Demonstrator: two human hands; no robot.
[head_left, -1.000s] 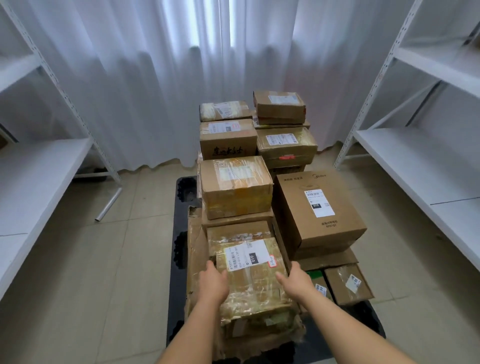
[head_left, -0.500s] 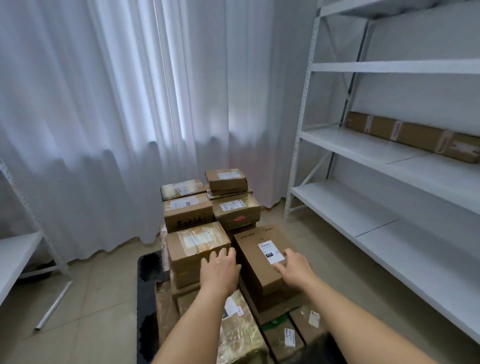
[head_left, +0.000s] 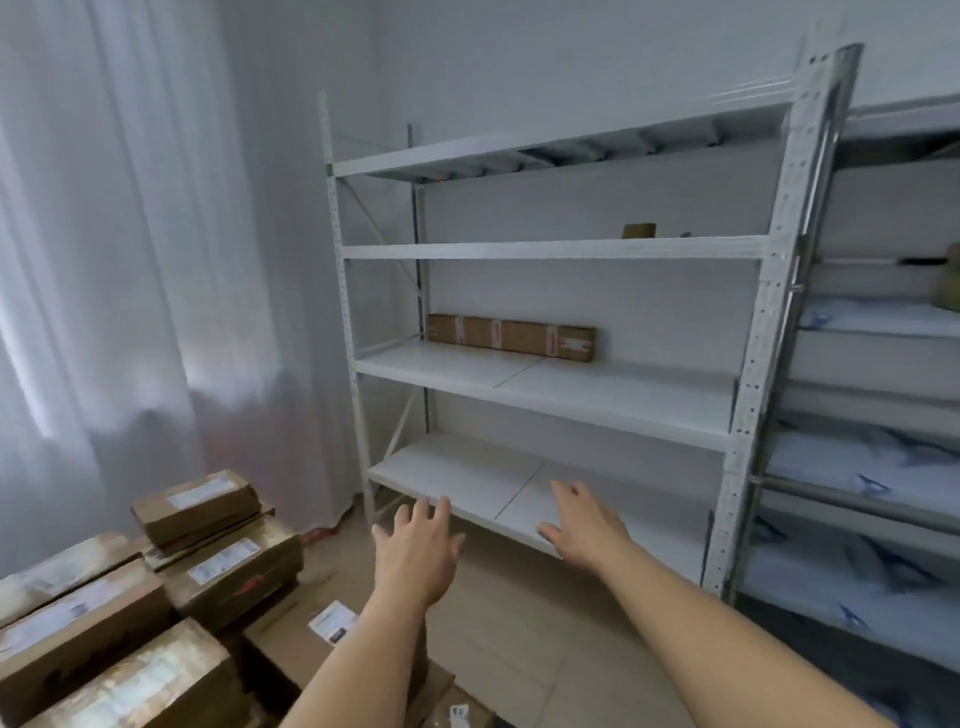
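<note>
Both hands are empty. The left hand (head_left: 415, 556) and the right hand (head_left: 584, 525) stretch forward with fingers spread and relaxed, grasping nothing, in front of the low shelf (head_left: 467, 478) of the white rack (head_left: 748, 395). Whether the right palm touches the shelf's near edge cannot be told. The parcels (head_left: 228, 566) sit stacked at the near left, below the left forearm and apart from the rack. This looks like picking a spot before loading, so the choice should be settled now: the far left corner of the low shelf is bare, and filling from there keeps the near edge free for later boxes. Then turn back to the stack and take 1 parcel off the top, not from the middle, with 2 hands on opposite sides and the label facing out. Heavier boxes belong low; the shelf above already holds 1 long box (head_left: 511, 336) at its far side — lighter parcels could go in front of it.
</note>
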